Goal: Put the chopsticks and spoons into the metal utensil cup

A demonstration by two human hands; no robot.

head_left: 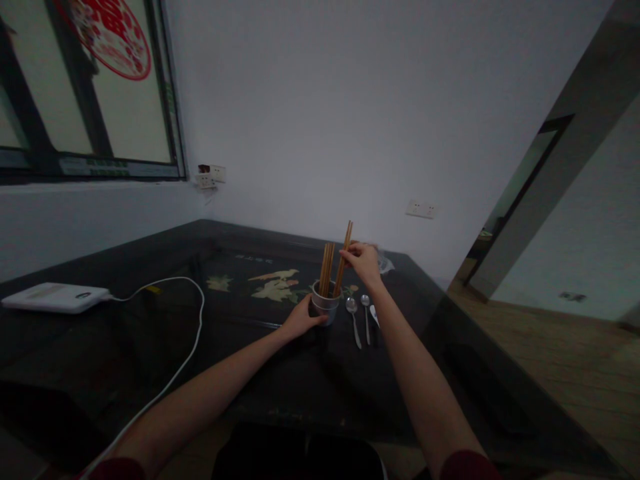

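Left hand: your left hand (300, 320) has its grip curled around the near left side of the cup (326, 308), thumb across the front.
Right hand: your right hand (363, 260) has its grip closed on the held chopsticks (345, 257), pinching them along their upper part, with their tops above your fingers.
Cup: grey, upright on the tabletop (295, 380), in front of you and between your hands.
Held chopsticks: slightly tilted, lower ends inside the cup at its right side, tops leaning right; the exact count is hard to tell.
Standing chopsticks: a bunch of standing chopsticks (327, 270) rises close to upright from the cup, just left of those you pinch.
Spoons: 2 metal spoons (353, 320) lie side by side, right of the cup, bowls away from you.
White piece: 1 white piece (375, 316) lies beside the spoons, partly hidden by your right forearm.
Clear plastic: clear plastic (385, 263) sits just behind your right hand.
White device: a flat white device (56, 298) lies at far left, its white cable (201, 317) curving toward you.
Tabletop: dark and glossy, with a bird-and-flower picture (275, 285) left of the cup.
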